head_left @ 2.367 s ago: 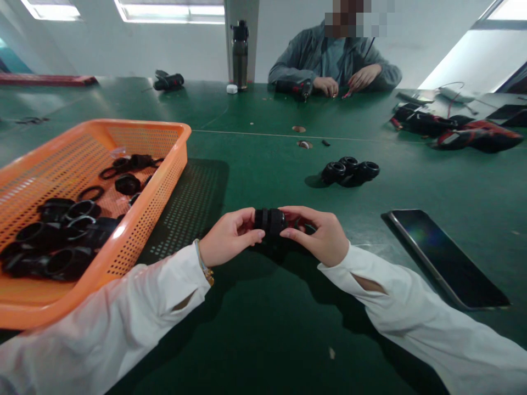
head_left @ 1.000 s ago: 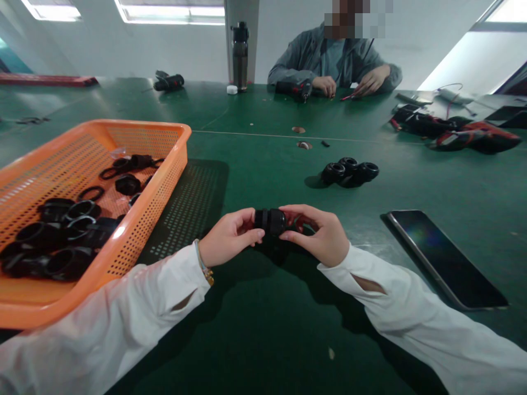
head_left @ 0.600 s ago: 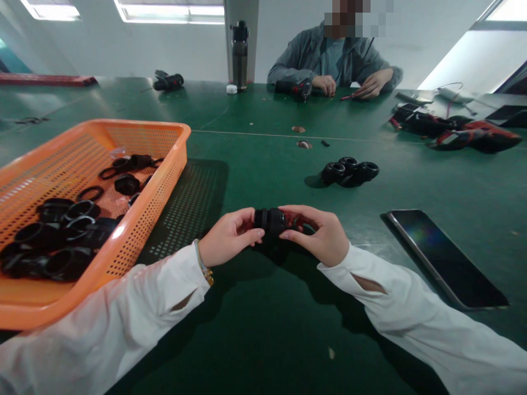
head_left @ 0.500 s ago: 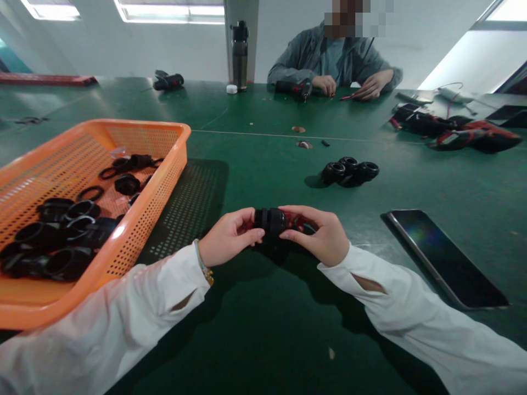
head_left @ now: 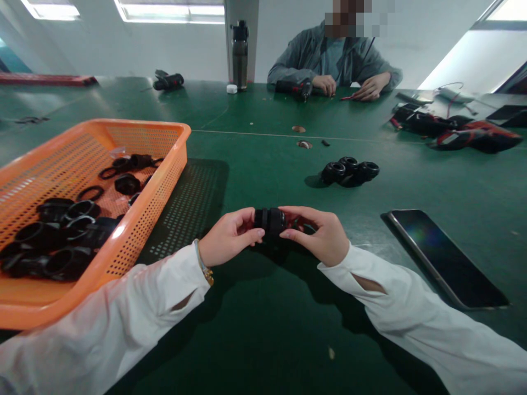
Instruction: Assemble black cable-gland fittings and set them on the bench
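Observation:
Between my two hands, just above the green table (head_left: 272,329), is a black ribbed cable gland (head_left: 270,220) lying sideways. My left hand (head_left: 231,233) pinches its left end between thumb and fingers. Its right end is gripped by the thumb and fingertips of my right hand (head_left: 319,230). Several similar black fittings (head_left: 349,171) stand in a cluster beyond my right hand. To the left, an orange perforated basket (head_left: 181,137) contains loose black fittings (head_left: 69,263) and black rings (head_left: 90,192).
A phone (head_left: 447,258) lies right of my right forearm. Across the table a person in a grey jacket (head_left: 288,57) sits near a power drill (head_left: 293,89). A dark bottle (head_left: 239,57) and a white cap (head_left: 231,89) stand at the back; red-and-black tools (head_left: 473,134) lie far right.

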A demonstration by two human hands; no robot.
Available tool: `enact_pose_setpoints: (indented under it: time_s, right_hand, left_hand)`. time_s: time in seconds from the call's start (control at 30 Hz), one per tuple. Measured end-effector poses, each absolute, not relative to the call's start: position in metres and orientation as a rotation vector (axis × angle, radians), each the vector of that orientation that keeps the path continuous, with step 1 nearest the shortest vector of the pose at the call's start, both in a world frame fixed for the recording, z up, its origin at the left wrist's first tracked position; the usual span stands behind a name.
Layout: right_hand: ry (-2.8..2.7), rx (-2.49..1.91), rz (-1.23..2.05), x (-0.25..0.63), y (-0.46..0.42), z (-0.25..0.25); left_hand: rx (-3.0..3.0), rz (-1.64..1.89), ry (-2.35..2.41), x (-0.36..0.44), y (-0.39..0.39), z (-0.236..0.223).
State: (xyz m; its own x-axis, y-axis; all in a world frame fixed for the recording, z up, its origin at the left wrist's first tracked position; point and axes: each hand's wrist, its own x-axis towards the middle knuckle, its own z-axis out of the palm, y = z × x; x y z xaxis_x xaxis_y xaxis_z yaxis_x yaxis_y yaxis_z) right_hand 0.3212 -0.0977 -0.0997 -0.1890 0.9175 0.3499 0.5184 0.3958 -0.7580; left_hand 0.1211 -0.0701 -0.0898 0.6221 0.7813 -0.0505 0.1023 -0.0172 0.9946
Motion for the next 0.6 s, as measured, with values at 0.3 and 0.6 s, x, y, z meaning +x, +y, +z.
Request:
enact_pose_setpoints:
  time_s: [0.3,0.6]
  right_hand:
    - [-1.814,-1.277,0.664,0.3213,-0.0979,-0.1004]
    - [-1.803,-1.307,0.669,0.3203,-0.0982,-0.1011]
  left_hand:
    - [1.523,0.64,0.775,0.1217,-0.0697,-0.0898]
    - [1.513,0.642,0.788,0.1212,-0.0699,-0.0911]
